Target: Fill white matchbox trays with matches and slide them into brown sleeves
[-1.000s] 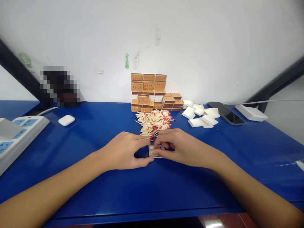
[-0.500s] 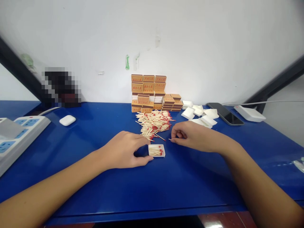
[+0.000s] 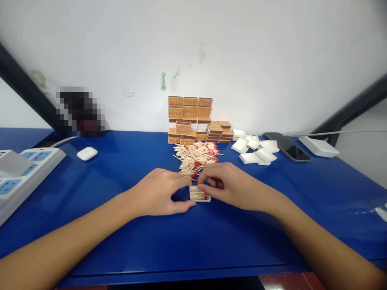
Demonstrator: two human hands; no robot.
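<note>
A small white matchbox tray [image 3: 200,201] lies on the blue table, holding several red-headed matches [image 3: 198,195]. My left hand [image 3: 163,191] grips the tray's left end, thumb at the near corner and index finger at the far one. Over the tray's far right part, my right hand [image 3: 234,186] is closed in a pinch at thumb and index finger. The match between those fingertips is hidden now; its pale end showed a moment earlier. Just behind the tray spreads a loose heap of matches [image 3: 198,155], heads mostly to the right.
Stacked yellow-brown matchboxes [image 3: 190,111] stand against the wall behind the heap. White empty trays [image 3: 252,141] lie to their right, then a phone [image 3: 288,147] and a white box [image 3: 319,146]. On the left are a white earbud case [image 3: 87,153] and a power strip [image 3: 45,173].
My right hand has moved left and slightly down, from beside the match heap to over the tray, covering part of it. My left hand keeps its grip on the tray.
</note>
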